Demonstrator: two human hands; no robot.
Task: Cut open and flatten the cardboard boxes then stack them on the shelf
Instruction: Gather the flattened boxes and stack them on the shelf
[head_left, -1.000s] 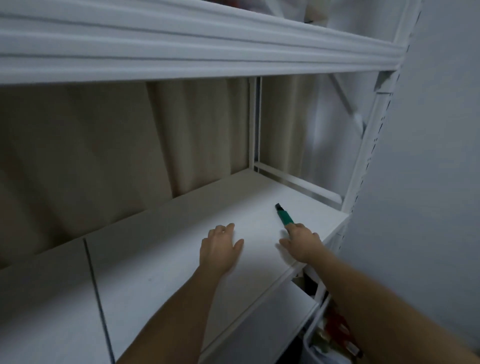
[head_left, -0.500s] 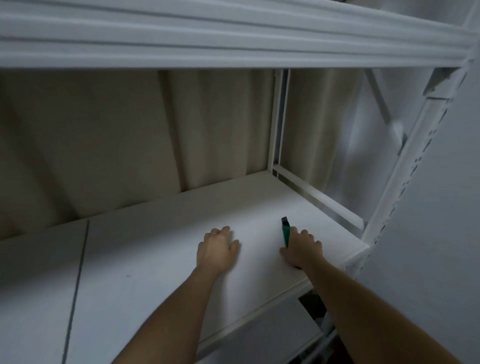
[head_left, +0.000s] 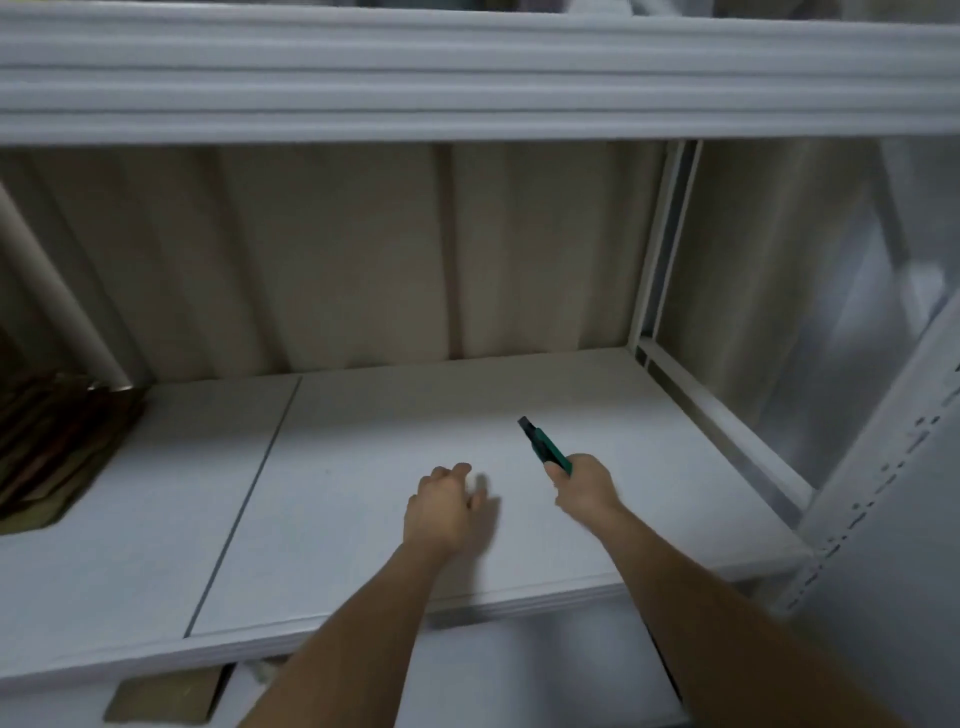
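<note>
White shelf, brown stack at left end

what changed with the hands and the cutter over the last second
The right hand lifted its palm off the shelf and now holds the green cutter raised, tip pointing up and left. The left hand went from pressing flat to fingers loosely curled, above or barely on the board. The cutter stayed gripped in the right hand; the shelf board stayed put.
</note>
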